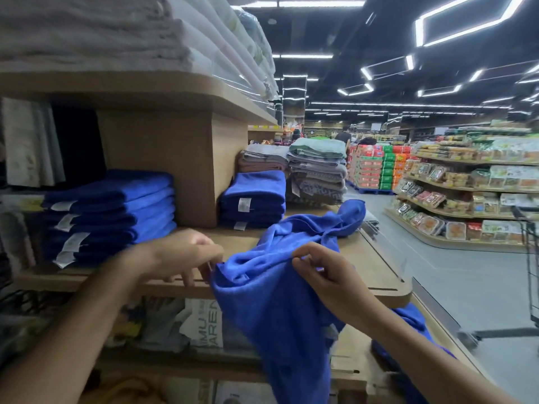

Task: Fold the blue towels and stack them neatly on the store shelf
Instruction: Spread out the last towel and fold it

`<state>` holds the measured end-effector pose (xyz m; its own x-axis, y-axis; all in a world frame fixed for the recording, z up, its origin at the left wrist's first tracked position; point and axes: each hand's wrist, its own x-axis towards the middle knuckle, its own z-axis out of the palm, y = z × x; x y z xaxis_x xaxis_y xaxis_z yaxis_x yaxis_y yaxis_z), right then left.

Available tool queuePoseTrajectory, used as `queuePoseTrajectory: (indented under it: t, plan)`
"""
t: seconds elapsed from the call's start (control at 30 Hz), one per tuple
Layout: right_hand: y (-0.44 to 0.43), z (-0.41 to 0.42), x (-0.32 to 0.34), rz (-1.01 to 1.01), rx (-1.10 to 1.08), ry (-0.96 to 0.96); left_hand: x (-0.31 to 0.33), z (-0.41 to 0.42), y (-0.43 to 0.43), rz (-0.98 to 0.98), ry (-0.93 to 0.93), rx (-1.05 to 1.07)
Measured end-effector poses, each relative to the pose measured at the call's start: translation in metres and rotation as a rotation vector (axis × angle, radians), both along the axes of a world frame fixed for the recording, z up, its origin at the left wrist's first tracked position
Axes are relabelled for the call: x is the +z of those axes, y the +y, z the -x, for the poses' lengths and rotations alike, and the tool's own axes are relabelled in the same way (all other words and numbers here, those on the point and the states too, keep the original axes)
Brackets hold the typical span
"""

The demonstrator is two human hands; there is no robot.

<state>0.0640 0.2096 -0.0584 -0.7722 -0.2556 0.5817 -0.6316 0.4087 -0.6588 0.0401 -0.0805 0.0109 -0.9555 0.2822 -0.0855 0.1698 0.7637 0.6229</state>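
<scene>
Two stacks of folded blue towels are sitting on the wooden store shelf (376, 266): the left stack (110, 214), roughly five deep though blur is blocking a firm count, and a shorter right stack (253, 199) beyond a wooden divider (175, 158). In front, two hands are working one loose blue towel (277, 310), crumpled and draping over the shelf's front edge. The left hand (186, 258) is pinching its left edge; the right hand (318, 272) is pinching its top hem. One more blue cloth (414, 322) is lying lower right.
</scene>
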Motion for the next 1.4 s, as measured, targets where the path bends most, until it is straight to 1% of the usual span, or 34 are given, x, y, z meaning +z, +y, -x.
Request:
queuePoseTrajectory:
  t: [0.03, 0.1, 0.13, 0.17, 0.23, 0.3, 0.43, 0.57, 0.63, 0.73, 0.8, 0.87, 0.97, 1.03, 1.1, 1.17, 1.2, 1.3, 1.33, 1.4]
  plan:
    - [0.003, 0.001, 0.001, -0.023, -0.022, -0.015, 0.011, 0.008, 0.008, 0.017, 0.162, 0.043]
    - [0.006, 0.003, 0.004, -0.071, -0.023, -0.065, 0.03, 0.03, 0.037, -0.131, 0.548, 0.052]
    - [0.008, 0.005, 0.006, -0.087, -0.002, -0.094, 0.039, 0.04, 0.058, -0.159, 0.661, -0.008]
    - [0.009, 0.006, 0.009, -0.098, 0.025, -0.124, 0.046, 0.049, 0.082, -0.136, 0.697, -0.108]
    - [0.012, 0.01, 0.013, -0.104, 0.067, -0.171, 0.049, 0.07, 0.131, -0.018, 0.673, -0.307]
    - [0.017, 0.011, 0.016, -0.069, 0.095, -0.22, 0.041, 0.097, 0.174, 0.086, 0.655, -0.381]
    - [0.025, 0.012, 0.017, -0.02, 0.113, -0.294, 0.015, 0.145, 0.227, 0.187, 0.613, -0.309]
    - [0.029, 0.013, 0.014, 0.016, 0.165, -0.319, -0.004, 0.175, 0.24, 0.262, 0.568, -0.212]
    - [0.028, 0.014, 0.012, 0.05, 0.195, -0.324, -0.011, 0.185, 0.239, 0.254, 0.565, -0.186]
    - [0.025, 0.014, 0.012, 0.083, 0.215, -0.301, -0.013, 0.191, 0.236, 0.149, 0.608, -0.12]
    - [0.024, 0.013, 0.013, 0.113, 0.23, -0.293, -0.008, 0.187, 0.233, 0.03, 0.618, -0.091]
    - [0.022, 0.011, 0.013, 0.146, 0.228, -0.279, 0.002, 0.18, 0.23, -0.148, 0.591, -0.045]
    - [0.017, 0.014, 0.01, 0.136, 0.172, -0.199, 0.021, 0.161, 0.22, -0.448, 0.501, 0.033]
    - [0.012, 0.016, 0.009, 0.124, 0.173, -0.164, 0.027, 0.143, 0.209, -0.596, 0.433, 0.045]
    - [0.012, 0.018, 0.011, 0.153, 0.181, -0.147, 0.023, 0.12, 0.197, -0.648, 0.419, 0.017]
    - [0.015, 0.021, 0.013, 0.186, 0.167, -0.176, 0.009, 0.095, 0.185, -0.643, 0.406, -0.064]
    - [0.017, 0.022, 0.014, 0.19, 0.148, -0.205, 0.0, 0.083, 0.177, -0.649, 0.365, -0.134]
    - [0.022, 0.026, 0.02, 0.219, 0.083, -0.302, -0.029, 0.051, 0.148, -0.698, 0.117, -0.347]
    - [0.022, 0.026, 0.022, 0.236, 0.069, -0.339, -0.037, 0.047, 0.14, -0.716, 0.075, -0.353]
    - [0.021, 0.025, 0.025, 0.251, 0.042, -0.396, -0.048, 0.046, 0.131, -0.802, 0.072, -0.321]
